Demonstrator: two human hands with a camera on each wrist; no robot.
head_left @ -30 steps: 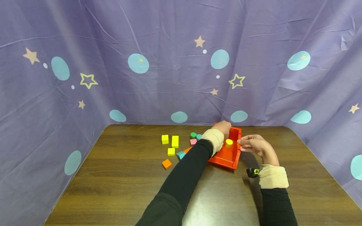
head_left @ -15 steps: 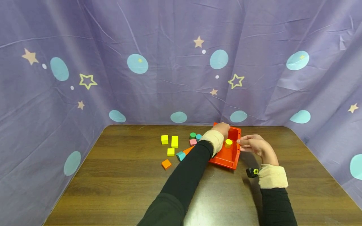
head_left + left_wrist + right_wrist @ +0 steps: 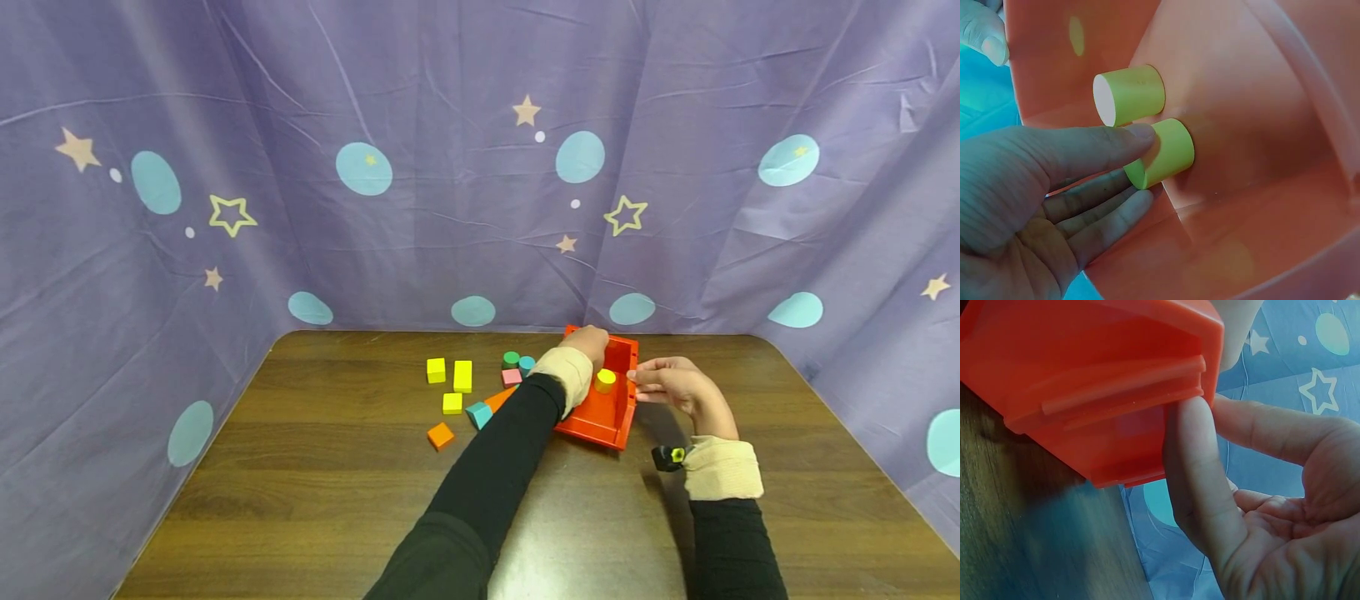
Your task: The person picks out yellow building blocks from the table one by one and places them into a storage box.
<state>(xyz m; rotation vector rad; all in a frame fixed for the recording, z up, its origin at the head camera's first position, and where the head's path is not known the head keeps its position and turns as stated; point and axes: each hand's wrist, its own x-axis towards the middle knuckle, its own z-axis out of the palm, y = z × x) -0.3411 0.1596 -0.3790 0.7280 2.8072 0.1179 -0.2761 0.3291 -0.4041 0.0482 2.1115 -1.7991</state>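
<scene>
Inside red plastic bin (image 3: 594, 435), L hand (image 3: 587, 343) pinches yellow-green cyl. block (image 3: 1175, 150) btwn. thumb & fingers, axis approx. perp. to bin floor. Yellow cyl. (image 3: 1138, 94) just beside, toward R hand (image 3: 682, 387); contact unclear. R hand pinches bin's R edge.

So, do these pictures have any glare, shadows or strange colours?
Head view: whitish glare on the table near the bottom edge, a shadow beside the right sleeve; left wrist view: the red bin looks faded, salmon-toned; right wrist view: a blurry bluish patch across the table.
</scene>
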